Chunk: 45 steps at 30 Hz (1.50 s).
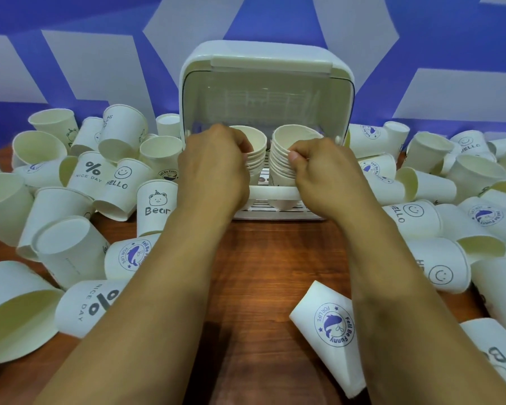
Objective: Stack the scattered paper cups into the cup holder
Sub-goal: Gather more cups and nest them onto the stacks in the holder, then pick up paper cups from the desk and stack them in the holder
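Observation:
A white cup holder (268,58) with its lid raised stands at the table's far centre. Inside it are two stacks of nested paper cups. My left hand (214,165) grips the rims of the left stack (256,141) from its left side. My right hand (324,168) pinches the rims of the right stack (284,138) from its right side. The lower cups of both stacks sit behind the holder's front rail (275,194). Many loose white printed paper cups lie scattered on both sides.
Piles of cups crowd the wooden table (263,273) on the left (120,182) and on the right (438,249). One whale-print cup (330,334) lies on its side near my right forearm. A blue and white patterned wall rises behind.

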### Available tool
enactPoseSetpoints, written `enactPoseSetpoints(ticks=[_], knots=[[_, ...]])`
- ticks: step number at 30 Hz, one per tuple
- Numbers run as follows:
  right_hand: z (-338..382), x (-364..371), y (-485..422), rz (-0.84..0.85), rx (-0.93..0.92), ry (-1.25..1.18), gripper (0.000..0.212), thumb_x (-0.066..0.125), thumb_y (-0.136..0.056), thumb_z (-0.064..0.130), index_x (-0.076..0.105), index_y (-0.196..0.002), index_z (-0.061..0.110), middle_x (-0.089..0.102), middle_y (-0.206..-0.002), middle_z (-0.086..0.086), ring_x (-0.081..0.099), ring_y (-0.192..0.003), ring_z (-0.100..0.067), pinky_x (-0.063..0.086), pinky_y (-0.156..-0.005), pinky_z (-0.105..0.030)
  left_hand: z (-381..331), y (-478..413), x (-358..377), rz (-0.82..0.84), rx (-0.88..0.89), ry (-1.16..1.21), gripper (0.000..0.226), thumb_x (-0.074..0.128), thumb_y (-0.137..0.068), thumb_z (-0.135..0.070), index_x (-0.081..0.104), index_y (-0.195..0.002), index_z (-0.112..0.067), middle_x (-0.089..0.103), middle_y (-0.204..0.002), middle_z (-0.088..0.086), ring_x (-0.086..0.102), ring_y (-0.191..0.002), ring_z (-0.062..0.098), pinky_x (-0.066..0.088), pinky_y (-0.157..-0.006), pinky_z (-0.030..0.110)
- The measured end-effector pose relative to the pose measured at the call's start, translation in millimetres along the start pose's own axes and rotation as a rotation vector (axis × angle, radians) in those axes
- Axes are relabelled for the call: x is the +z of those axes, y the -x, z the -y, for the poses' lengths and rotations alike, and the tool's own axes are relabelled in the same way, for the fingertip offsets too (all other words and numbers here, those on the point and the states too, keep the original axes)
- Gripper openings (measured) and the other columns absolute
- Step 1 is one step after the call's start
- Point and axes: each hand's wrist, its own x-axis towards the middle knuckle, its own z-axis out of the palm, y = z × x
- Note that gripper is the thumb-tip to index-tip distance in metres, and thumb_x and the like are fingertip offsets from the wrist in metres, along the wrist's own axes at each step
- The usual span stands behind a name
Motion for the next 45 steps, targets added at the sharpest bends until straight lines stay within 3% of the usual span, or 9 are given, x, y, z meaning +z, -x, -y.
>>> enactPoseSetpoints(ticks=[5, 11, 16, 24, 26, 31, 35, 38, 45], knots=[[0.7, 2.8, -0.4, -0.026, -0.038, 0.074, 0.021, 0.042, -0.102, 0.024, 0.047, -0.082, 0.025, 0.048, -0.084, -0.001, 0.04, -0.078, -0.024, 0.024, -0.065, -0.03, -2.3, 2.0, 0.2, -0.025, 0.017, -0.007, 0.033, 0.062, -0.085, -0.003, 0.073, -0.105, -0.026, 0.071, -0.106, 0.008, 0.058, -0.106, 0.033, 0.037, -0.076, 0.028], [0.2, 6.5, -2.7, -0.038, -0.044, 0.112, 0.021, 0.04, -0.103, 0.025, 0.054, -0.088, 0.021, 0.051, -0.095, -0.006, 0.05, -0.094, -0.033, 0.029, -0.072, -0.032, -3.8, 4.9, 0.1, -0.041, 0.038, -0.002, 0.034, 0.062, -0.082, 0.0, 0.073, -0.103, -0.025, 0.071, -0.105, 0.007, 0.06, -0.101, 0.032, 0.035, -0.071, 0.028], [0.7, 7.6, -3.0, -0.041, -0.024, 0.096, 0.026, 0.043, -0.103, 0.027, 0.063, -0.118, 0.02, 0.048, -0.122, -0.01, 0.046, -0.117, -0.037, 0.038, -0.101, -0.042, -2.8, 4.4, 1.6, -0.067, 0.049, 0.004, 0.034, 0.063, -0.082, -0.002, 0.072, -0.105, -0.024, 0.069, -0.111, 0.005, 0.06, -0.104, 0.031, 0.043, -0.08, 0.034], [7.6, -8.1, -1.3, -0.282, 0.057, -0.098, 0.024, 0.052, -0.097, 0.033, 0.067, -0.114, 0.025, 0.058, -0.122, -0.002, 0.055, -0.111, -0.022, 0.038, -0.087, -0.027, -12.5, 10.6, -11.6, -0.066, 0.115, -0.067, 0.041, 0.069, -0.083, -0.017, 0.061, -0.119, -0.034, 0.057, -0.123, -0.001, 0.056, -0.109, 0.027, 0.04, -0.082, 0.034], [12.6, -17.1, 1.6, -0.348, 0.084, -0.161, 0.019, 0.053, -0.095, 0.028, 0.07, -0.103, 0.024, 0.065, -0.112, 0.0, 0.058, -0.106, -0.017, 0.04, -0.083, -0.026, -21.5, 18.4, -25.3, 0.072, 0.229, -0.044, 0.041, 0.07, -0.082, -0.024, 0.06, -0.12, -0.035, 0.061, -0.119, -0.005, 0.057, -0.109, 0.024, 0.045, -0.087, 0.035], [31.8, -48.5, 14.0, -0.537, 0.097, -0.273, 0.018, 0.054, -0.086, 0.02, 0.071, -0.086, 0.02, 0.069, -0.087, 0.008, 0.063, -0.085, -0.011, 0.049, -0.081, -0.03, -39.8, 65.5, -56.1, 0.72, 0.62, 0.0, 0.049, 0.073, -0.078, -0.041, 0.052, -0.122, -0.031, 0.06, -0.118, -0.011, 0.057, -0.107, 0.015, 0.048, -0.09, 0.036], [43.4, -66.1, 27.7, -0.575, 0.078, -0.373, 0.017, 0.056, -0.084, 0.018, 0.072, -0.084, 0.02, 0.068, -0.084, 0.009, 0.062, -0.079, -0.005, 0.052, -0.079, -0.028, -32.7, 102.9, -51.9, 0.986, 0.752, -0.138, 0.069, 0.079, -0.071, -0.029, 0.042, -0.129, -0.037, 0.05, -0.126, -0.013, 0.047, -0.114, 0.014, 0.045, -0.094, 0.037], [52.2, -66.4, 44.1, -0.546, 0.08, -0.411, 0.014, 0.058, -0.084, 0.019, 0.072, -0.081, 0.021, 0.067, -0.077, 0.012, 0.062, -0.075, -0.005, 0.051, -0.075, -0.025, -26.7, 124.5, -37.1, 0.928, 0.817, -0.244, 0.094, 0.08, -0.065, -0.02, 0.028, -0.14, -0.041, 0.039, -0.139, -0.016, 0.039, -0.122, 0.014, 0.04, -0.098, 0.039], [41.7, -76.2, 117.1, -0.478, 0.011, -0.353, 0.004, 0.064, -0.085, 0.026, 0.069, -0.085, 0.025, 0.066, -0.078, 0.013, 0.058, -0.071, -0.003, 0.048, -0.072, -0.021, -12.4, 151.1, -19.5, 0.651, 0.793, -0.072, 0.079, 0.063, -0.079, -0.029, 0.011, -0.134, -0.054, 0.044, -0.129, -0.008, 0.046, -0.109, 0.019, 0.038, -0.081, 0.033]])
